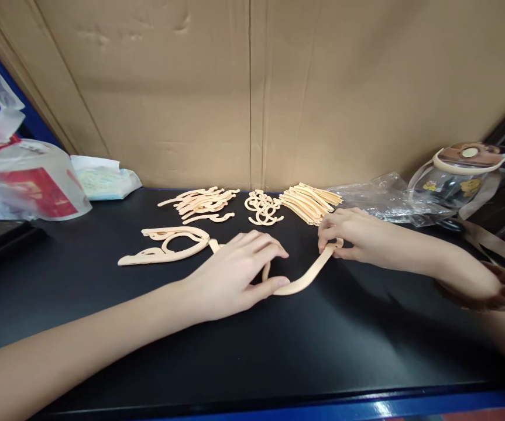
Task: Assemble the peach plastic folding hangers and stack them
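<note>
A peach-coloured plastic folding hanger [307, 280] lies partly unfolded on the black table, its middle hidden under my left hand [243, 269]. That hand is curved over the hanger, thumb against its arm and index finger lifted apart from the thumb. My right hand [340, 237] pinches the hanger's right end, where a small curled piece shows between the fingers. To the left lies a folded hanger [186, 255] of the same colour, close to the left end of the one I hold.
Behind my hands sit piles of curved hanger pieces [206, 202], small hooks [262, 207] and long hanger strips [307, 203]. Clear plastic wrap [379, 196] and a lidded bottle [458, 175] stand right. A plastic bag [37, 181] and tissue pack [105, 178] are left; cardboard [168, 93] rises behind.
</note>
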A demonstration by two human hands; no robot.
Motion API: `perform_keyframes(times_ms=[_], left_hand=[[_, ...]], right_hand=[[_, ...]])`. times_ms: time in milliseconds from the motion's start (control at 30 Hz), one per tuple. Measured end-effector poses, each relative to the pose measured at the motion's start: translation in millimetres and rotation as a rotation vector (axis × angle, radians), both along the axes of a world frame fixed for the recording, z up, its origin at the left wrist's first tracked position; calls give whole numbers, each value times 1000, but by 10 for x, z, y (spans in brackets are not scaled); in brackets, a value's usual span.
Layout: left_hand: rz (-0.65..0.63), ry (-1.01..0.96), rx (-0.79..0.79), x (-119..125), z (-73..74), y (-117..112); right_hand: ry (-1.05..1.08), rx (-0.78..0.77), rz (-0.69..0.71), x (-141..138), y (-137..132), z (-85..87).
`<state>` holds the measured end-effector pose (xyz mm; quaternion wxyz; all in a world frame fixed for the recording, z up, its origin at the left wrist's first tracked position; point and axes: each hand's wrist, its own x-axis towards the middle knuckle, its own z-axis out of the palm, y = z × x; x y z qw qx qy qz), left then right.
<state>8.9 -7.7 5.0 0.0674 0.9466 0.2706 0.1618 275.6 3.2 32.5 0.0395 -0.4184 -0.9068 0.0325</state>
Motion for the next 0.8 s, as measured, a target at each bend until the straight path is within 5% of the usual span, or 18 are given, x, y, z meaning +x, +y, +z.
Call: perform_keyframes(times_ms=[100,367,667,800], left_hand=[[-15,7,-23,-99,8,140],[-210,54,-128,-100,13,156],[-182,103,-69,-110,32,160],[-147,119,-36,-91,5,156]], right_hand=[[17,90,8,37,25,-50],[59,-81,31,1,46,-67],[110,-118,-8,-57,54,-19],[253,-266,-64,-139,-15,11]])
